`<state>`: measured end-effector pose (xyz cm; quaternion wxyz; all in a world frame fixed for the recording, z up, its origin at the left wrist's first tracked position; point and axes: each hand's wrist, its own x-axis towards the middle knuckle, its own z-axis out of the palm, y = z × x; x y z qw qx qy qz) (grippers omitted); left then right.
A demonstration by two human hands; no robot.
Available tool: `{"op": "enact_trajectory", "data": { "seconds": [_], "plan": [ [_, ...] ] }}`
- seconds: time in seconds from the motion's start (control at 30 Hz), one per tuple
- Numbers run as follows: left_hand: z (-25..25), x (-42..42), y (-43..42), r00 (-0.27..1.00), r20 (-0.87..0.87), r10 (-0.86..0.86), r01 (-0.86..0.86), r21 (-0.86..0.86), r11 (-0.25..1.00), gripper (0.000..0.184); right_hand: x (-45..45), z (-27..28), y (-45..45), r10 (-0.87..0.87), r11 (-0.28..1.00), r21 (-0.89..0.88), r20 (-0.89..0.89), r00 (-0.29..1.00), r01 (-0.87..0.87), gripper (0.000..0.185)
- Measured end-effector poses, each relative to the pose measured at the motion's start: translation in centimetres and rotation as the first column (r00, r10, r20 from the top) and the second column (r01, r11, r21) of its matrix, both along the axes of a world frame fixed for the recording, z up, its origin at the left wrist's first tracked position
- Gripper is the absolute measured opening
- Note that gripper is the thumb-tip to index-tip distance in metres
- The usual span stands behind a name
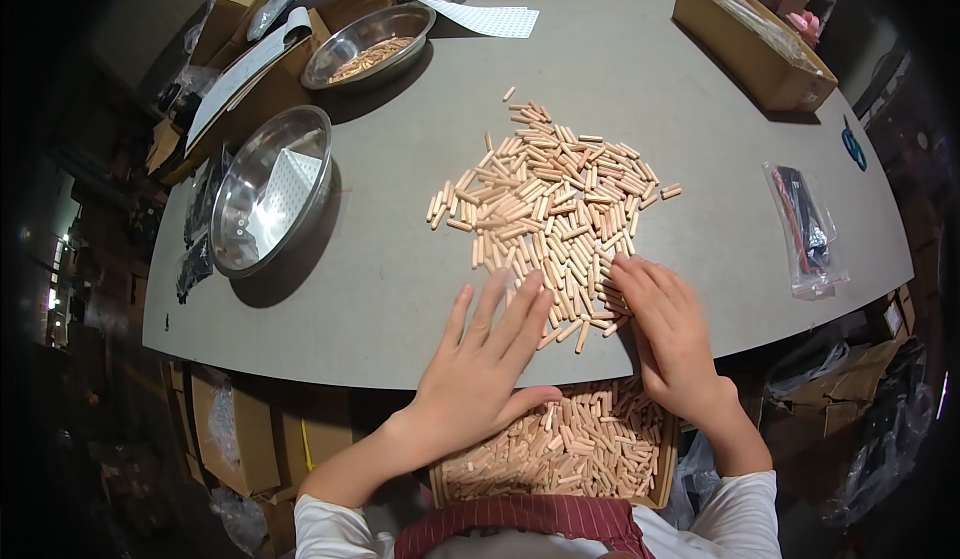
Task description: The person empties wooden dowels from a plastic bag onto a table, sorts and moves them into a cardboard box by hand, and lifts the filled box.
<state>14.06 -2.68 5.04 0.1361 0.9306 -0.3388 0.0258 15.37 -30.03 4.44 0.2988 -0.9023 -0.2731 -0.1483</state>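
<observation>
A loose pile of wooden dowel pins (560, 189) lies in the middle of the grey table. My left hand (490, 344) is spread flat, its fingertips touching the near left side of the pile. At the near right side, my right hand (665, 329) rests with its fingers stretched and close together against the dowels. Neither hand grips anything. Below the table's front edge, a cardboard box (668, 449) full of more dowel pins (570, 449) sits against my body, partly hidden by my left hand and forearm.
On the left stand a steel bowl (225, 194) with a white perforated sheet inside and another steel bowl (415, 34) holding dowels. To the right are a long cardboard box (740, 54), blue scissors (853, 144) and a plastic-bagged packet (803, 224). A printed sheet (490, 19) lies at the back.
</observation>
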Motion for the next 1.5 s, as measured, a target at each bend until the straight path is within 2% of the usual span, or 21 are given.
{"op": "enact_trajectory", "data": {
  "seconds": [0.1,0.2,0.3,0.37,0.4,0.47,0.5,0.73,1.07,1.13,1.17,1.23,1.27,1.33,1.37,1.4,1.47,1.5],
  "plan": [
    [0.4,0.5,-0.3,0.996,0.031,-0.083,0.08,0.088,0.993,0.102,-0.1,0.2,-0.5,0.074,0.993,-0.091,0.004,0.997,-0.073,0.063],
    [0.2,0.5,0.3,0.999,-0.047,-0.018,0.019,0.023,1.0,0.102,-0.4,0.0,-1.1,0.055,0.997,-0.051,-0.02,0.998,-0.056,0.057],
    [0.3,0.4,0.6,0.999,-0.038,0.023,-0.021,0.031,0.999,0.104,-0.7,0.2,-1.1,-0.013,0.995,0.101,-0.033,0.999,0.016,0.051],
    [0.6,0.7,0.7,1.0,-0.015,0.02,-0.021,-0.08,0.997,0.09,-0.6,0.1,-0.8,-0.027,0.991,0.132,-0.02,0.999,0.029,0.05],
    [0.5,1.3,0.8,1.0,-0.013,0.021,-0.022,-0.079,0.997,0.09,-0.5,0.0,-0.7,-0.039,0.986,0.16,-0.006,0.999,0.04,0.049],
    [0.3,3.1,1.1,0.993,0.1,-0.068,0.094,-0.286,0.954,0.06,-0.4,-0.2,-0.6,-0.037,0.985,0.166,0.007,0.999,0.036,0.046],
    [0.5,3.6,0.1,0.993,0.119,0.003,0.052,-0.456,0.888,0.036,-0.3,-0.3,-0.5,-0.038,0.984,0.172,0.019,0.999,0.034,0.044],
    [1.2,6.5,-0.8,0.981,0.153,-0.119,0.168,-0.363,0.917,0.021,-0.8,-0.4,-1.0,-0.045,0.984,0.171,0.031,0.998,0.04,0.038],
    [0.4,6.0,-0.3,0.996,0.059,-0.066,0.082,-0.34,0.937,0.016,-1.1,-0.7,-0.9,-0.117,0.967,0.231,0.038,0.992,0.105,0.038],
    [0.1,6.0,-0.1,1.0,-0.029,-0.008,-0.007,-0.494,0.869,0.013,-1.1,-0.5,-0.7,-0.123,0.957,0.27,0.032,0.992,0.11,0.039],
    [0.4,5.9,0.1,1.0,-0.014,0.005,-0.011,-0.489,0.872,0.013,-1.2,-0.5,-0.7,-0.138,0.947,0.295,0.018,0.99,0.126,0.04],
    [1.2,5.6,0.5,0.94,-0.341,0.016,-0.242,-0.633,0.735,0.01,-1.3,-0.5,-0.8,-0.146,0.936,0.324,0.003,0.989,0.137,0.043],
    [1.4,5.4,0.7,0.946,-0.323,0.035,-0.244,-0.634,0.734,0.01,-1.3,-0.6,-0.8,-0.128,0.937,0.331,0.021,0.992,0.114,0.043],
    [1.5,5.0,1.3,0.771,-0.616,-0.161,-0.491,-0.736,0.466,0.01,-1.4,-1.0,-0.8,-0.162,0.913,0.377,-0.007,0.987,0.153,0.045],
    [0.9,5.1,1.7,0.769,-0.608,-0.196,-0.498,-0.763,0.413,0.013,-1.6,-1.1,-0.8,-0.176,0.901,0.39,-0.072,0.982,0.19,0.045],
    [1.0,4.8,1.9,0.788,-0.594,-0.163,-0.497,-0.769,0.402,0.013,-1.7,-1.5,-1.0,-0.181,0.9,0.391,-0.067,0.981,0.193,0.044],
    [1.3,3.9,2.9,0.776,-0.537,-0.332,-0.496,-0.844,0.205,0.014,-1.8,-1.6,-0.9,-0.172,0.877,0.438,-0.091,0.981,0.194,0.044],
    [1.1,3.5,3.9,0.738,-0.593,-0.322,-0.552,-0.805,0.218,0.017,-1.8,-1.9,-1.0,-0.173,0.87,0.451,-0.101,0.98,0.201,0.044]
  ]
}}
